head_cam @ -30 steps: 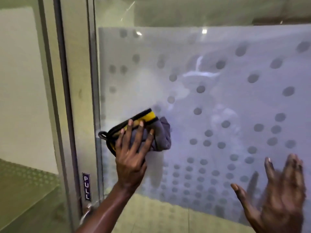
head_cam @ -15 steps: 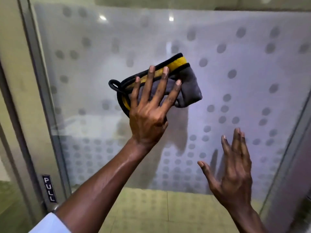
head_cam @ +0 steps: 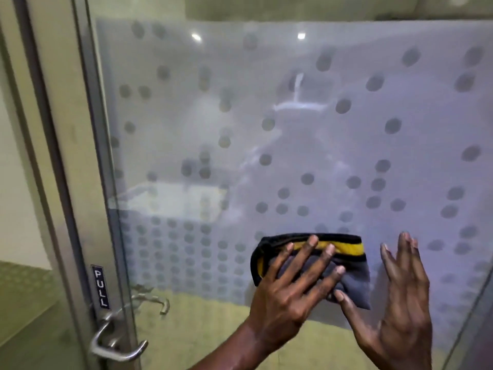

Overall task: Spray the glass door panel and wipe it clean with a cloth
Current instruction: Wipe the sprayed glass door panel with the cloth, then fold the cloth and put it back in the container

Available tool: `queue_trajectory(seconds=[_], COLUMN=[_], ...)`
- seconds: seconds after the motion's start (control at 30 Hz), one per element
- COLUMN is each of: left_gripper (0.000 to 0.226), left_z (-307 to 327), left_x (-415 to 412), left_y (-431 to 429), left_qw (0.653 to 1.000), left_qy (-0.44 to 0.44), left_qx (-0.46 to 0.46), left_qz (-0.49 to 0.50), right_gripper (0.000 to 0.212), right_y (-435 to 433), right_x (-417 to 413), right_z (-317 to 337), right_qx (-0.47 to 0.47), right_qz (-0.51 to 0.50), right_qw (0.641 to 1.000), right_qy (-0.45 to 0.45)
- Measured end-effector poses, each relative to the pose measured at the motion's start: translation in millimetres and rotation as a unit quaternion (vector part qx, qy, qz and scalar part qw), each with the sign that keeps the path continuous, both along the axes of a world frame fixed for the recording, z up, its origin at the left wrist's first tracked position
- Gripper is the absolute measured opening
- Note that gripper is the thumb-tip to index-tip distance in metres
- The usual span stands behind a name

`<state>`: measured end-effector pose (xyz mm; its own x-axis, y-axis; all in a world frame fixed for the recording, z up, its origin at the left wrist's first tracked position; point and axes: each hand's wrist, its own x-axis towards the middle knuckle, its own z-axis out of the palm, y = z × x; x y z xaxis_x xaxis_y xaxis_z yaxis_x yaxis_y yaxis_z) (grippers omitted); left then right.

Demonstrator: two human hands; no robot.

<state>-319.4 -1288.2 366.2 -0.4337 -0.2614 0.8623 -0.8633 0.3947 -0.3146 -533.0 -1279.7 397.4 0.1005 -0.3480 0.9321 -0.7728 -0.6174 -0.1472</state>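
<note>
The glass door panel [head_cam: 293, 134] fills the view, frosted with a pattern of round dots. A folded grey cloth [head_cam: 352, 279] with a black and yellow edge lies flat against the lower glass. My left hand [head_cam: 290, 295] presses it there with spread fingers. My right hand [head_cam: 400, 303] is just right of the cloth, fingers apart, its thumb touching the cloth's lower corner. No spray bottle is in view.
A metal door frame [head_cam: 80, 182] runs down the left side, with a "PULL" label [head_cam: 100, 287] and a silver lever handle [head_cam: 117, 348] below it. A second frame edge [head_cam: 469, 316] slants at the lower right. Clear glass lies below the frosted band.
My left hand has slid the cloth down and to the right across the glass. My right hand has come closer, and its thumb now meets the cloth.
</note>
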Motion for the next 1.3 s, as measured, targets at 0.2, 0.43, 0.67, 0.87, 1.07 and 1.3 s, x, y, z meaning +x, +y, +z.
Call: queue_trajectory(seconds=[0.2, 0.43, 0.67, 0.87, 1.07, 1.3], left_gripper=[0.074, 0.068, 0.068, 0.064, 0.050, 0.045], left_z=[-23.9, -13.5, -43.3, -66.2, -96.2, -136.1], left_x=[3.1, 57.8, 121.4, 180.0, 238.0, 254.6], left_y=[37.3, 85.0, 133.4, 165.8, 212.3, 280.4], left_qw=[0.996, 0.972, 0.915, 0.876, 0.812, 0.785], left_qy=[-0.002, 0.129, 0.238, 0.285, 0.398, 0.479], left_qx=[0.093, 0.184, 0.316, 0.380, 0.423, 0.393], left_qz=[-0.018, -0.069, -0.079, -0.087, -0.068, 0.022], right_gripper=[0.089, 0.081, 0.060, 0.028, 0.024, 0.039], right_y=[20.1, 54.0, 64.6, 76.2, 80.7, 82.9], right_x=[8.1, 30.2, 88.9, 146.5, 199.0, 246.4], right_z=[1.7, -14.4, -42.4, -67.2, -66.5, -67.4], right_qx=[0.064, 0.152, 0.213, 0.248, 0.331, 0.381], right_qz=[0.062, 0.204, 0.308, 0.299, 0.331, 0.399], right_qw=[0.996, 0.966, 0.926, 0.918, 0.882, 0.829], right_qy=[0.009, 0.048, 0.053, 0.078, 0.054, 0.093])
